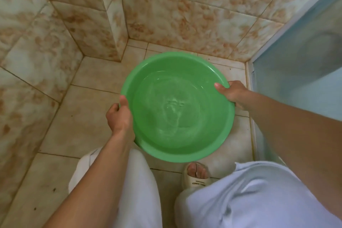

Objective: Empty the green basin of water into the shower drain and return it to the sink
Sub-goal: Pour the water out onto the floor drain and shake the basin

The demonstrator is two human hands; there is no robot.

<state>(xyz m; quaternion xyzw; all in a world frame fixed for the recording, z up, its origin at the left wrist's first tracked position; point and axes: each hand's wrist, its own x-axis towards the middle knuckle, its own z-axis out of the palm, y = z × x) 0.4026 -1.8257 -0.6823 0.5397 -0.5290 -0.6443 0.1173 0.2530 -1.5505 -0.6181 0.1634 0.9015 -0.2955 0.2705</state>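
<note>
The round green basin (177, 87) hangs level above the tiled shower floor, at the middle of the head view, with rippling clear water in its bottom. My left hand (119, 114) grips its left rim, thumb on top. My right hand (231, 93) grips the right rim, thumb inside the edge. No drain shows; the basin hides the floor beneath it. The sink is out of view.
Beige mottled wall tiles (166, 15) close in at the back and left, with a jutting corner column (112, 24). A pale blue panel (299, 57) stands along the right. My white-trousered legs and a sandalled right foot (196, 174) are on the floor tiles (79, 126).
</note>
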